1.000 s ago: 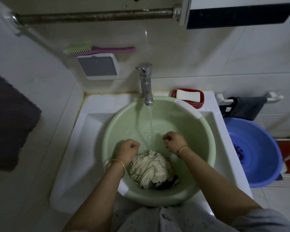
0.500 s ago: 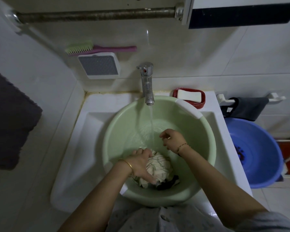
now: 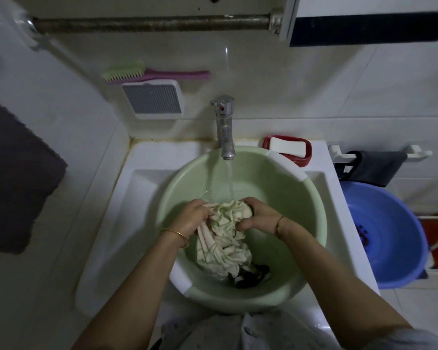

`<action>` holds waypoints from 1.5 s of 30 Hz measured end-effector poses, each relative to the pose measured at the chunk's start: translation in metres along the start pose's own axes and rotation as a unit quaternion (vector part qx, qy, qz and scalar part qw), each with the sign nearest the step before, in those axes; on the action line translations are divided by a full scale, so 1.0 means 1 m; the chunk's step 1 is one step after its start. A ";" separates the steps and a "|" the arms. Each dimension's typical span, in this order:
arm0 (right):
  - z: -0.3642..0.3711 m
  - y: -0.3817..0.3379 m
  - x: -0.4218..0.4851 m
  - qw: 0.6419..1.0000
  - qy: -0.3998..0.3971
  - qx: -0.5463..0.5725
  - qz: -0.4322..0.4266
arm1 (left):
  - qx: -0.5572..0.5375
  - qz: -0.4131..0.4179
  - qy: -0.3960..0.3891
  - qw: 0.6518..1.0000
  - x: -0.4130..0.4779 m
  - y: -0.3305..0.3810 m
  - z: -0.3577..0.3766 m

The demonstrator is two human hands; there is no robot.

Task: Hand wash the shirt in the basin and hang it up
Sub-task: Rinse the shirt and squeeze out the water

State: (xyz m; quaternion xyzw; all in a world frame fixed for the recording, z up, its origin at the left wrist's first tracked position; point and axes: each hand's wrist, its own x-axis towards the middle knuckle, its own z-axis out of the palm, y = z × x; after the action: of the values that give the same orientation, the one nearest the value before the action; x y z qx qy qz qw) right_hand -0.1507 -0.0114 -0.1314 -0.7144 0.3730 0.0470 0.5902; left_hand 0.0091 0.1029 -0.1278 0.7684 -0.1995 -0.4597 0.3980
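Observation:
A cream shirt (image 3: pixel 224 242) with thin green stripes and a dark part lies bunched and wet in the pale green basin (image 3: pixel 311 238), which sits in the white sink (image 3: pixel 134 198). My left hand (image 3: pixel 191 218) grips the shirt's upper left edge. At the upper right, my right hand (image 3: pixel 257 214) grips the same bunch, lifted a little above the basin floor. Water runs from the chrome tap (image 3: pixel 224 127) into the basin just behind the hands.
A white soap bar in a red dish (image 3: pixel 287 147) sits on the sink's back right corner. A blue basin (image 3: pixel 384 233) stands on the floor to the right. A dark towel (image 3: pixel 13 178) hangs left. A brush (image 3: pixel 152 73) and a metal rail (image 3: pixel 149 22) are on the wall.
Both hands were fists above the shirt. The left went down onto it first, then the right, and now both grip it and have pulled its top up and apart.

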 end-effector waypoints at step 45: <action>-0.033 0.000 -0.011 0.953 0.063 0.285 -0.076 | -0.075 0.064 -0.087 0.991 -0.034 0.066 -0.024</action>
State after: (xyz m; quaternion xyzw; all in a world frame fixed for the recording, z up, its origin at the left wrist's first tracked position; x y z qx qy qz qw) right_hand -0.1711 -0.0351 -0.1155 -0.5438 0.3519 -0.1514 0.7466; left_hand 0.0168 0.0965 -0.0501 0.6793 -0.2469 -0.5117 0.4645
